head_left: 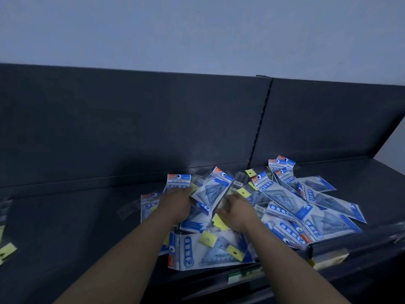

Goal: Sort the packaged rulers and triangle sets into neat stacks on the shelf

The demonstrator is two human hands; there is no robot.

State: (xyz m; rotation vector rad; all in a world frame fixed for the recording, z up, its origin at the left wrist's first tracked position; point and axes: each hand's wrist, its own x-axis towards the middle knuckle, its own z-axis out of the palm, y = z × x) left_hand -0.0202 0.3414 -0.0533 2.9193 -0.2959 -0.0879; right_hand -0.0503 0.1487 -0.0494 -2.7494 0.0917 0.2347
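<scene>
While left hand (177,201), right hand (237,212) touch glossy packets (291,207) — heaped | shelf (65,227); dark, smooth

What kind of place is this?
Probably a shop's stationery aisle: a dark display shelf with a label rail along its front, heaped with many identical retail packets of triangle sets.

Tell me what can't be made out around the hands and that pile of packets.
Head view only:
- Fingertips of left hand and right hand: buried in the pile, grip unclear.
- Pile's lower layers: covered by upper packets, count unknown.
- Packet at left edge: cut off by frame.
- Package print: too small, dim, blurred.
</scene>
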